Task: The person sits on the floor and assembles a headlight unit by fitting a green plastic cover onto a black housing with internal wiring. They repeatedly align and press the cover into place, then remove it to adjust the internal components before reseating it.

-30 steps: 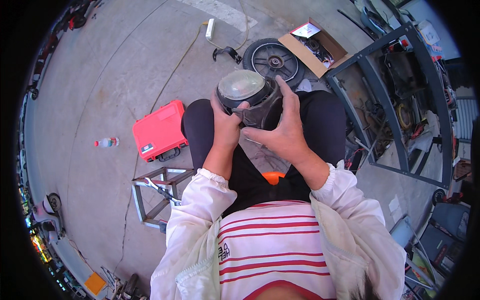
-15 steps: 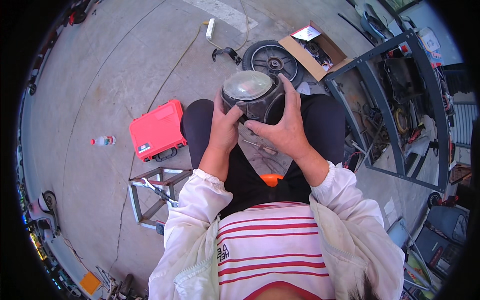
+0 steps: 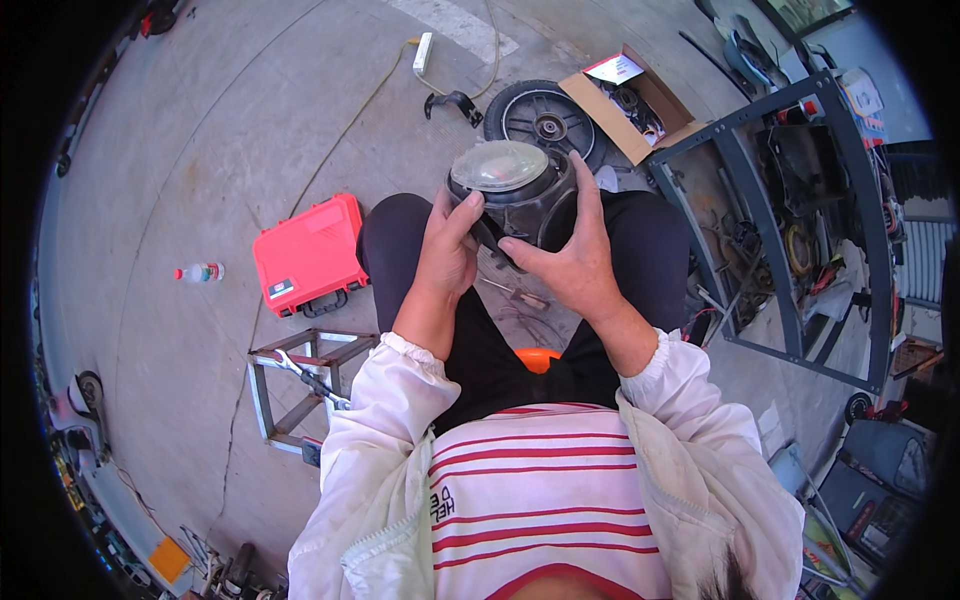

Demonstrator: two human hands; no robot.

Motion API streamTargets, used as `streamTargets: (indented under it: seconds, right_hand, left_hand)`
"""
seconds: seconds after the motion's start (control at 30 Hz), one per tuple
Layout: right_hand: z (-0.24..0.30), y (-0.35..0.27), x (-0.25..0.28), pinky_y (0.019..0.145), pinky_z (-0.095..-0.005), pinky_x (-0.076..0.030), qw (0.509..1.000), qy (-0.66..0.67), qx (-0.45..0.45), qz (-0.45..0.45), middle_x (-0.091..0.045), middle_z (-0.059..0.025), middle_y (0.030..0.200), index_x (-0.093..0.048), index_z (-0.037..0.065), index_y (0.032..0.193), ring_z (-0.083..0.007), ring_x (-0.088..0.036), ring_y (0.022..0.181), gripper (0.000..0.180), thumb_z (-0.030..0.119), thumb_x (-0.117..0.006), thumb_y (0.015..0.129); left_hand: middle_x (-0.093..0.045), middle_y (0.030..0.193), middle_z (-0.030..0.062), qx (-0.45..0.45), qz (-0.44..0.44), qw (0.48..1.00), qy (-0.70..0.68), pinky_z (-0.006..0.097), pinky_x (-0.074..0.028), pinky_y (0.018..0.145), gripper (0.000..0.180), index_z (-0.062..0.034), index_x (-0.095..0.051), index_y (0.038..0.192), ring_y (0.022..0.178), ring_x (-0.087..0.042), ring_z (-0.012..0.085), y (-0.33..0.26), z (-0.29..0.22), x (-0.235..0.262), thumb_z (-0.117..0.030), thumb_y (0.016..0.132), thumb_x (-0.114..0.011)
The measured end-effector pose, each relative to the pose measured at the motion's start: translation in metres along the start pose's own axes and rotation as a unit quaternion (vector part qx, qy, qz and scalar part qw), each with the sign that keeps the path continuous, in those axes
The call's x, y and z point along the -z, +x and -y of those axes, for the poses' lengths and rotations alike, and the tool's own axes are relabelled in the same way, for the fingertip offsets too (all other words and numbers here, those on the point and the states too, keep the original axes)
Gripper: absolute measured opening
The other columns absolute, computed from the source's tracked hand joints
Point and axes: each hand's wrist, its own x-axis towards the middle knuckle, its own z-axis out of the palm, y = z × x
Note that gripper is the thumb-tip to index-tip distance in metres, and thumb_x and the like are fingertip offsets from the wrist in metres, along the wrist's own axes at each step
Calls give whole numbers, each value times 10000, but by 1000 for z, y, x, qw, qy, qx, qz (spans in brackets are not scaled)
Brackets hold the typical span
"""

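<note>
A round headlight [image 3: 502, 166] with a dusty clear lens and a black housing is held up between my knees, its lens turned upward and away from me. My left hand [image 3: 448, 245] grips its left side, thumb on the near rim. On the right, my right hand [image 3: 572, 240] wraps round the housing, with the thumb low on the near side and fingers along the far right edge. The undersides of the housing and the tips of some fingers are hidden. Below it on the floor lies a screwdriver [image 3: 522, 296].
A black wheel [image 3: 545, 122] and an open cardboard box [image 3: 612, 118] lie beyond my knees. To the left are a red case [image 3: 308, 255], a bottle [image 3: 200, 272] and a metal frame stand [image 3: 270, 395] with a wrench. A dark metal shelf [image 3: 850, 190] full of parts stands right.
The headlight has tilted and turned slightly, showing more of its black housing below the lens. Both hands keep their hold, with the left thumb shifted up a little.
</note>
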Motion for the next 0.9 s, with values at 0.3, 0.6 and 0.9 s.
streamTargets:
  seconds: [0.3, 0.6, 0.9]
  right_hand:
    - [3, 2, 0, 1119, -415, -350, 999, -37, -1, 23, -413, -256, 1428, -224, -35, 1513, -345, -437, 1335, 1129, 257, -893, 651]
    - [-2, 4, -2, 1112, -431, -353, 999, -23, -25, 40, -411, -280, 1394, -183, -36, 1523, -381, -426, 1315, 1166, 311, -884, 658]
    - [-11, 5, -3, 1119, -434, -345, 997, -19, -37, 62, -392, -305, 1423, -158, -53, 1526, -393, -421, 1332, 1153, 348, -862, 705]
  left_hand:
    - [-537, 1361, 134, -9, 1, 1000, -10, 354, -361, 1085, 539, 22, -400, 1411, 1270, -502, 218, -4, -3, -3, -235, 976, -589]
    - [-540, 1371, 122, 14, -3, 1000, -28, 362, -378, 1075, 500, 12, -439, 1395, 1257, -516, 219, -2, 0, 3, -355, 1057, -449]
    - [-554, 1349, 118, 27, -14, 1000, -4, 355, -390, 1062, 507, 1, -454, 1388, 1239, -522, 203, -3, 0, 1, -388, 1064, -422]
